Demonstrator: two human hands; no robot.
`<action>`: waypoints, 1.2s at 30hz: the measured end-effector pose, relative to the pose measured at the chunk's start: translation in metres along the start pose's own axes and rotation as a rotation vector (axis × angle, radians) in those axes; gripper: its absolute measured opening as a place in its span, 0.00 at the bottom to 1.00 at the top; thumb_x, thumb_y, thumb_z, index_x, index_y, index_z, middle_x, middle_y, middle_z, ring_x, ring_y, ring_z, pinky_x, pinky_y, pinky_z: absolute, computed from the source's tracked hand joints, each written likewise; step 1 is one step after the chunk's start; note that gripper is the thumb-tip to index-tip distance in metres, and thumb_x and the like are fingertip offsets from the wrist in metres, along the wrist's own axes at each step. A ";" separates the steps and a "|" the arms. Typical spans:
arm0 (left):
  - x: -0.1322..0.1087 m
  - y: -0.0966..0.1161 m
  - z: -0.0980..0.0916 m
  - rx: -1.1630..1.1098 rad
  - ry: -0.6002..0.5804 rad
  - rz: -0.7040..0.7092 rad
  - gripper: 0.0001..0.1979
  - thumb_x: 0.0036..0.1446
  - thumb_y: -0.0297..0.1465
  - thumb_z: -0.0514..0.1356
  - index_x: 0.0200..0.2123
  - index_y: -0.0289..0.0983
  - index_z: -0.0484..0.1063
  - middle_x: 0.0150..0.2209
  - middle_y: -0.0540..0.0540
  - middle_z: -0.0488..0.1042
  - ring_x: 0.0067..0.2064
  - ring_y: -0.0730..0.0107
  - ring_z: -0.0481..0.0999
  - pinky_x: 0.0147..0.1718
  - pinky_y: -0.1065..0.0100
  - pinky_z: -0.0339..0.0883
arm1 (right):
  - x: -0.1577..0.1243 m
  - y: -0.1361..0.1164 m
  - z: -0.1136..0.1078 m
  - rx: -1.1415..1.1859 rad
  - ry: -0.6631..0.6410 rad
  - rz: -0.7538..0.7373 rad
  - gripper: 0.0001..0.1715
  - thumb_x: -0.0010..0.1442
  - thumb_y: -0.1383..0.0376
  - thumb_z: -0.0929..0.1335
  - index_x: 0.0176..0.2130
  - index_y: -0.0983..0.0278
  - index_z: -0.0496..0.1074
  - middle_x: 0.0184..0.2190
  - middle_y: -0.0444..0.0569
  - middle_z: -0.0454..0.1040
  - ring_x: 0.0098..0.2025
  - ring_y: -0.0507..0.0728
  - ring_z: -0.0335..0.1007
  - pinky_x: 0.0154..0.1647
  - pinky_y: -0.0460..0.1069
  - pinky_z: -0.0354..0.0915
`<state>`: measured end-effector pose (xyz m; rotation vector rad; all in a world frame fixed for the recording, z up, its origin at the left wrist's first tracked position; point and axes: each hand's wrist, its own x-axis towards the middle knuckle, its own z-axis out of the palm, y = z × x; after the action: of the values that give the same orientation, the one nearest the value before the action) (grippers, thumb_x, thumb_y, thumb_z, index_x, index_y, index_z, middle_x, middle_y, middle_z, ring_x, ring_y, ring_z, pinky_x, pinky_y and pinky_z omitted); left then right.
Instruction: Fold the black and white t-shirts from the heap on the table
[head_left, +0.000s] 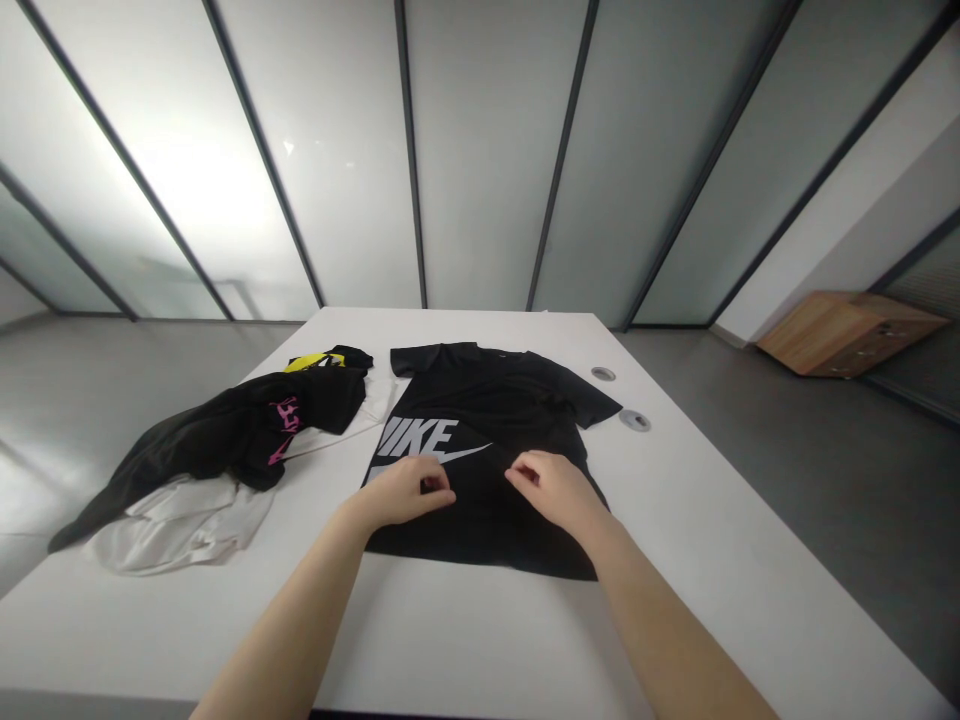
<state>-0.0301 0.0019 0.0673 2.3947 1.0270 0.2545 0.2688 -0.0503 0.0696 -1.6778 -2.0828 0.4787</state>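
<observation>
A black short-sleeved T-shirt (487,520) lies spread on the white table, its collar at the far side and its hem toward me. Large grey NIKE lettering and a swoosh show across its left and middle part. Over the printed area, my left hand (409,490) is curled, thumb and fingertips brought together. My right hand (553,485) is bent in a similar pinch over the shirt's right half. Both are right at the cloth; whether any fabric is caught between the fingertips cannot be made out. Some creases run across the shirt's chest.
A heap at the left holds a black garment with pink print (225,430), a white garment (187,525) and a black one with yellow print (319,360). Two round grommets (635,420) sit in the tabletop (720,560) at right. A wooden cabinet (847,330) stands beyond.
</observation>
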 end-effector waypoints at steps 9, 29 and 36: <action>0.000 -0.014 0.028 0.286 0.049 -0.160 0.45 0.52 0.57 0.70 0.70 0.51 0.67 0.75 0.42 0.59 0.75 0.38 0.57 0.70 0.41 0.54 | -0.010 0.005 0.009 -0.201 -0.340 0.256 0.67 0.43 0.45 0.83 0.74 0.55 0.62 0.76 0.63 0.54 0.75 0.85 0.48 0.67 0.70 0.59; 0.059 -0.025 0.054 0.382 0.268 -0.413 0.36 0.73 0.50 0.47 0.76 0.38 0.57 0.78 0.34 0.52 0.78 0.38 0.48 0.71 0.38 0.47 | 0.040 0.070 0.028 -0.333 -0.048 0.308 0.40 0.76 0.46 0.57 0.77 0.59 0.55 0.79 0.62 0.47 0.79 0.77 0.40 0.74 0.74 0.41; 0.038 -0.006 0.069 0.420 0.267 -0.486 0.38 0.73 0.51 0.46 0.77 0.36 0.54 0.78 0.33 0.49 0.78 0.34 0.46 0.71 0.38 0.47 | 0.023 0.075 0.032 -0.381 -0.073 0.309 0.43 0.75 0.44 0.56 0.78 0.59 0.51 0.80 0.59 0.45 0.80 0.75 0.37 0.76 0.70 0.39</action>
<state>0.0176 0.0062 0.0042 2.4023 1.9059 0.1983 0.3107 -0.0117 0.0064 -2.2512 -2.0693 0.2451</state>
